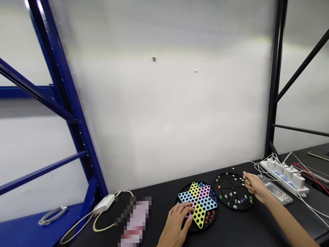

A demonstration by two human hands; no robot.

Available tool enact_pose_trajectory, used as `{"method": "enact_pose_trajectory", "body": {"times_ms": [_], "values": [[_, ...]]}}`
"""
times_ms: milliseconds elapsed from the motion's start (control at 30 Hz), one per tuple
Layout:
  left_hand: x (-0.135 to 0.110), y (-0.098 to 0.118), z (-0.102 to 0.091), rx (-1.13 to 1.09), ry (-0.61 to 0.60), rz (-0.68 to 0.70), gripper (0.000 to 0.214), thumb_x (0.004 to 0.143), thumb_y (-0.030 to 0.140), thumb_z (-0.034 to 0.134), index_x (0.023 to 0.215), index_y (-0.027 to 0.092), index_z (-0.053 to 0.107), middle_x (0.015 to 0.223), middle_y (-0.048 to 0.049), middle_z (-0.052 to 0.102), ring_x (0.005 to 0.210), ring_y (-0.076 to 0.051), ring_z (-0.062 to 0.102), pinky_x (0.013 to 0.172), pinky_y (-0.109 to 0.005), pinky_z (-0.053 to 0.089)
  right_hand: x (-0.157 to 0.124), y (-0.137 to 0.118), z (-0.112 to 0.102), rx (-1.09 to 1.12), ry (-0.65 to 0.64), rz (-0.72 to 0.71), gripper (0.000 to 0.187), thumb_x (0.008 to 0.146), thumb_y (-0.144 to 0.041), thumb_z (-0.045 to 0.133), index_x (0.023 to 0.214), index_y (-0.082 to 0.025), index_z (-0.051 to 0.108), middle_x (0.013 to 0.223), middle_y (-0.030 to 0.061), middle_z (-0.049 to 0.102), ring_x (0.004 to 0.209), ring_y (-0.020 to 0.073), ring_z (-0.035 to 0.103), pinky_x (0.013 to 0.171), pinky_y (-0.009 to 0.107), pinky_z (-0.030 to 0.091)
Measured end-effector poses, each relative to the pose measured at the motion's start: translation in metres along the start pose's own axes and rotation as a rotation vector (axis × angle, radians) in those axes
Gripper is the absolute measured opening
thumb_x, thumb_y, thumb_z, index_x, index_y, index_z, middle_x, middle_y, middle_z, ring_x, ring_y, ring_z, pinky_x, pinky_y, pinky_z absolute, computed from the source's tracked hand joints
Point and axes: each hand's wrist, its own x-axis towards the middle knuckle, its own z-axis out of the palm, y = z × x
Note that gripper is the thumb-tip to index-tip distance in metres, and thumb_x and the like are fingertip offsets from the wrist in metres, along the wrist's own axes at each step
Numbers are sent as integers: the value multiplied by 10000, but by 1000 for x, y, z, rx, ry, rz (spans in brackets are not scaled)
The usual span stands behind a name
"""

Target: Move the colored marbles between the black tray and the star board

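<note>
A round Chinese checkers board (198,200) with a yellow, pink and blue star lies on the black table. Red marbles (209,216) and blue marbles (212,195) sit in its outer compartments. My left hand (177,219) rests over the board's left front part, fingers stretched out and apart, covering some holes. Right of it lies a round black tray (232,187) with green, clear and white marbles and an orange piece (219,187) around it. Above its right edge, my right hand (255,187) is closed in a pinch; anything between the fingertips is too small to make out.
A white power strip (285,178) with several chargers and tangled cables stands at the right. Beside it lies a clear flat package (276,192). A white adapter (105,203) with cable and a blurred pink item (136,219) are at left. A white wall (169,103) rises behind.
</note>
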Motion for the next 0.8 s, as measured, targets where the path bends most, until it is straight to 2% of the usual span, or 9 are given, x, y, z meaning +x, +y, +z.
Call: {"method": "enact_pose_trajectory", "body": {"times_ms": [67,133,200,333,467,533,633,733,800], "values": [[0,-1,0,6,20,22,306,1015,448,408,1239,365,598,1341,-2,600,1252,-216,533,1092,-444,427,0,12,-17,-380,0,-116,369,816,-542,524,640,-218,499,493,-67,381,444,104,362,443,241,257],[0,-1,0,16,36,39,316,1013,446,415,1266,369,588,1328,-4,610,1238,-215,544,1081,-431,437,-3,19,-32,-711,-27,-217,327,827,-481,511,637,-215,518,575,-14,521,580,154,503,550,268,354],[1,-1,0,28,42,40,316,1009,452,420,1263,374,593,1317,2,618,1233,-217,548,1074,-424,445,-12,22,-41,-935,-63,-223,275,856,-431,480,689,-219,533,688,16,614,682,185,568,626,283,382],[2,-1,2,18,34,34,325,1011,457,408,1260,368,596,1320,-2,614,1237,-218,541,1086,-429,432,-32,15,-40,-1196,-107,-147,218,912,-371,438,775,-234,539,787,35,659,748,213,621,643,287,367],[2,0,2,-15,23,25,331,1016,452,393,1262,356,592,1334,-14,603,1247,-225,525,1101,-463,406,-40,12,-26,-1296,-129,-130,123,863,-306,542,766,-230,540,792,59,657,757,250,645,655,306,363],[2,2,1,-18,15,13,316,1015,450,393,1224,353,609,1333,-10,603,1244,-227,530,1097,-473,408,-39,13,-22,-1212,-96,-133,150,796,-275,622,697,-225,521,717,46,615,706,240,619,648,310,364],[2,5,-1,-7,13,6,298,1010,447,402,1171,348,632,1326,-5,611,1240,-228,540,1084,-469,426,-36,12,-20,-729,-117,-89,255,752,-321,686,619,-218,494,608,-11,508,588,157,503,571,269,347],[1,6,-3,8,34,19,292,1005,444,418,1165,345,641,1312,-3,624,1231,-228,551,1079,-455,439,-34,6,-16,-299,-190,-18,316,830,-512,589,729,-215,548,559,-72,380,449,80,309,437,215,245],[1,6,-3,10,36,22,293,1005,445,417,1167,346,640,1316,-1,621,1234,-225,549,1085,-452,436,-34,1,-9,-10,-213,44,329,861,-538,533,837,-212,573,551,-100,305,396,53,195,386,199,171]]}}
